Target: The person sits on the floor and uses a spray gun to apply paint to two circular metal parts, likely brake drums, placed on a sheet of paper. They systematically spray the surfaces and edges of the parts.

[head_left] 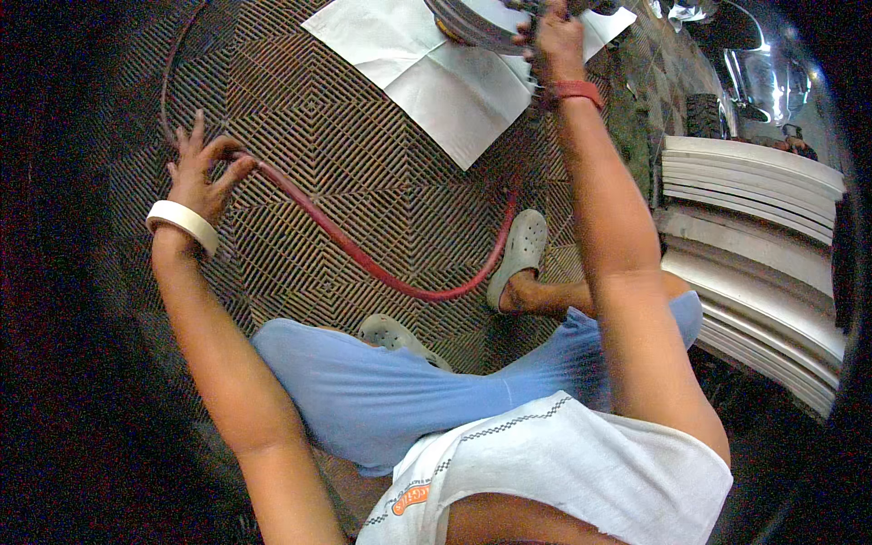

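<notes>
My left hand (202, 173), with a white band at its wrist, is at the left. Its thumb and forefinger pinch a red hose (350, 250); the other fingers are spread. From there the hose sags in a loop and rises toward my right arm. At the top, my right hand (559, 45), with a red wristband, closes around a dark hand-held tool (542, 71), mostly hidden by the fingers. The tool is beside a round, dark-rimmed, wheel-like object (468, 29), cut off by the upper edge. This object lies over a creased white sheet (454, 109).
Ribbed dark floor tiles (313, 104) spread beneath me. My feet, in grey clogs (522, 241), stand near the hose loop. A stack of long white panels (749, 186) lies at the right. Beyond it is a shiny vehicle part (758, 68).
</notes>
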Demonstrator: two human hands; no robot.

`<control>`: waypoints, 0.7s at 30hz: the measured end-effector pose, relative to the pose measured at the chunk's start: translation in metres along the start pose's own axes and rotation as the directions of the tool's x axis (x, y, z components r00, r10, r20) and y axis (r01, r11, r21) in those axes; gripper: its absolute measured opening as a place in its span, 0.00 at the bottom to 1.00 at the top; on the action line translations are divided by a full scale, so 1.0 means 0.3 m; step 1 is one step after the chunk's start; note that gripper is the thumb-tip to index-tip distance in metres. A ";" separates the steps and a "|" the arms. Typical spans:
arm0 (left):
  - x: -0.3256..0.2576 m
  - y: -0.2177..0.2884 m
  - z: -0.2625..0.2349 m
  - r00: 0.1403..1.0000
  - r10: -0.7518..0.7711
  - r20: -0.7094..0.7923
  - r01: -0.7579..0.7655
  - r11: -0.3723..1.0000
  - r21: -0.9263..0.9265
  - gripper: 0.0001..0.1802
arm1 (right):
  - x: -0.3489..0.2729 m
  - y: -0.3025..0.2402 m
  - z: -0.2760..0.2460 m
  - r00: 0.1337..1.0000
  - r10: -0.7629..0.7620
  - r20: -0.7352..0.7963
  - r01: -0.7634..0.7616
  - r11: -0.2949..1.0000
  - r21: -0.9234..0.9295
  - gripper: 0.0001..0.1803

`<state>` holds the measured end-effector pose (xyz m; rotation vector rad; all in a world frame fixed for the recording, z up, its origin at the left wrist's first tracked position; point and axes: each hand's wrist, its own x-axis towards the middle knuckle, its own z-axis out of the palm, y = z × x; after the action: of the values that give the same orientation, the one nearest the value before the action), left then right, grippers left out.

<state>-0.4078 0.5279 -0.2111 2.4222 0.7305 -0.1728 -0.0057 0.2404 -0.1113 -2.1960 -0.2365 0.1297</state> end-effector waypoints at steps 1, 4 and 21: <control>-0.012 0.001 0.001 1.000 -0.002 0.019 0.002 1.000 0.002 0.21 | -0.007 -0.013 -0.041 1.000 -0.019 -0.012 0.018 0.998 -0.058 0.42; -0.004 0.076 -0.015 0.998 0.020 0.066 -0.021 1.000 0.022 0.21 | 0.101 0.054 -0.227 0.994 0.086 -0.065 -0.096 0.982 -0.166 0.49; 0.073 0.254 -0.021 0.969 0.010 0.247 -0.047 0.988 0.144 0.27 | 0.234 -0.123 -0.222 0.996 0.052 0.074 -0.032 0.969 -0.244 0.36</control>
<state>-0.3485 0.4907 -0.1734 2.4899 0.5876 -0.5229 0.0703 0.2246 -0.0426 -2.4434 -0.2622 0.2226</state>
